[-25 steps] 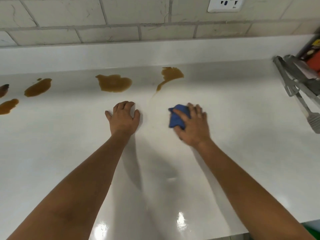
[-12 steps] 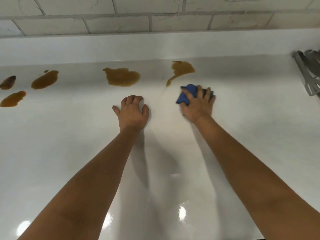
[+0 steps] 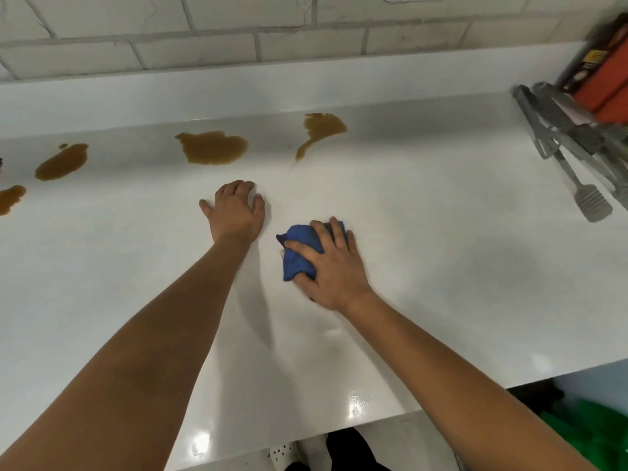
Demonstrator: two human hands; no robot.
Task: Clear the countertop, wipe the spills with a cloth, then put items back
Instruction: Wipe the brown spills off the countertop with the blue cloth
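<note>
A bunched blue cloth (image 3: 299, 253) lies on the white countertop (image 3: 441, 266) under my right hand (image 3: 333, 266), which grips it and presses it down near the middle. My left hand (image 3: 236, 210) rests flat on the counter just left of the cloth, fingers spread. Brown spills sit along the back of the counter: one (image 3: 321, 129) beyond the cloth with a thin trail toward me, a wider one (image 3: 214, 147) beyond my left hand, and two more at the left (image 3: 63, 161) and the far left edge (image 3: 10, 198).
Grey metal tongs (image 3: 557, 130) and a spatula-like tool (image 3: 591, 202) lie at the right edge beside an orange box (image 3: 605, 83). A tiled wall and raised white ledge (image 3: 238, 93) bound the back. The counter's front edge (image 3: 373, 419) runs below my forearms.
My right hand has pulled the blue cloth back toward me, away from the trailing spill at the back. My left hand has stayed planted on the counter.
</note>
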